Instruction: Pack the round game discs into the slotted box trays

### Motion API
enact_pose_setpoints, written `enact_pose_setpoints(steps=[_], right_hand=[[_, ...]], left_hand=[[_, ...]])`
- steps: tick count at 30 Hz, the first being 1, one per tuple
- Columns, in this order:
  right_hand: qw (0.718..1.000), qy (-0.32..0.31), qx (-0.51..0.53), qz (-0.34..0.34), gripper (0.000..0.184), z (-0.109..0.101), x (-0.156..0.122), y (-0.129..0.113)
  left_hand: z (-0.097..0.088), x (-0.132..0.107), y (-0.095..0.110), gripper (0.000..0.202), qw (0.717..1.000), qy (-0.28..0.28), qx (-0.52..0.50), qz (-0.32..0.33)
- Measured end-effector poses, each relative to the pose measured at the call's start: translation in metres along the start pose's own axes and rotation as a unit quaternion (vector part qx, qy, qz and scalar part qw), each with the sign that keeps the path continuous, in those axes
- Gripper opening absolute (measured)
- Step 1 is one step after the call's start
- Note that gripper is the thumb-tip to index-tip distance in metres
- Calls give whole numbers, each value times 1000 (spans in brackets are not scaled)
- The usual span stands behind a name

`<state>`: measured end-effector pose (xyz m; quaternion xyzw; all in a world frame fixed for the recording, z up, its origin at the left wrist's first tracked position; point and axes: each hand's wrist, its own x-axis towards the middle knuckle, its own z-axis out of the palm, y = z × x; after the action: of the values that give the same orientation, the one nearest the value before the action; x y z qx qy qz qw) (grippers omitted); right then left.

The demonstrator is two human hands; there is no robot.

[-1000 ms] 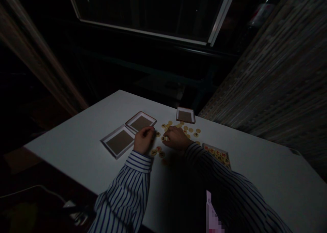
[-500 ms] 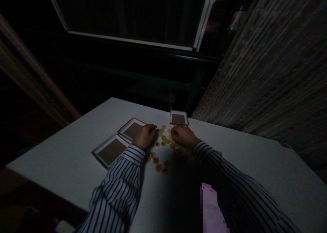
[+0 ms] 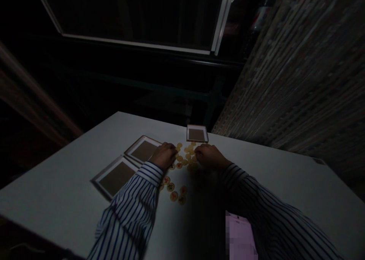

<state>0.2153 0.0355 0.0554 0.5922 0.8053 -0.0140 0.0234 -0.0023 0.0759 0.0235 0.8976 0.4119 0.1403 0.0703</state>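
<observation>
Left hand: A person's left hand [image 3: 164, 156], in a striped cuff, reaches in low over a dim white bench [image 3: 285, 180], its fingers [image 3: 172, 149] bunched and bent; whether they pinch a piece cannot be told.
Right hand: Opposite, the right hand [image 3: 212, 156] leans in with fingers [image 3: 199, 149] curled toward the middle; their tips are in shadow, and a grip on any piece cannot be made out.
Pale discs: A loose scatter of pale round discs [image 3: 180, 159] lies between the two hands, at three o'clock from the left fingers and nine o'clock from the right, the closest at or just beside the fingertips on both sides. One disc sits near the left fingers at one o'clock, another near the right fingers at eleven.
Marked discs: Two discs showing red or dark marks [image 3: 179, 165] lie just beside the left fingers, toward five and six o'clock. A nearer group of marked discs [image 3: 170, 186] spreads apart from them at six o'clock.
Trays: One shallow tray [image 3: 196, 134] stands at twelve o'clock from the right fingers, beyond the discs. A second tray [image 3: 143, 151] lies at nine o'clock beside the left hand, and a third [image 3: 116, 179] at eight, partly behind the striped sleeve [image 3: 134, 210].
Pink object: At five o'clock from the right fingers, a pink item [image 3: 242, 233] shows, partly blurred.
</observation>
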Motion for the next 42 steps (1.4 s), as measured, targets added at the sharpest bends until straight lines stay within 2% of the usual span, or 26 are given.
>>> enact_pose_setpoints(steps=[7,20,29,37,40,42], right_hand=[[1000,12,12,-14,25,5,3,-7],[999,11,15,-29,27,4,2,-8],[999,14,20,-27,26,5,4,-9],[999,18,22,-27,25,1,2,-10],[999,22,23,-30,24,-1,2,-11],[998,37,27,-35,24,-1,4,-12]], left_hand=[[10,-2,-4,25,998,42,36,-21],[18,-3,-7,23,999,38,24,-23],[15,-4,-8,22,999,38,-1,-20],[1,-8,-3,24,985,109,-128,-39],[-4,-12,2,25,962,139,-226,-62],[-5,-13,5,27,933,148,-316,-89]])
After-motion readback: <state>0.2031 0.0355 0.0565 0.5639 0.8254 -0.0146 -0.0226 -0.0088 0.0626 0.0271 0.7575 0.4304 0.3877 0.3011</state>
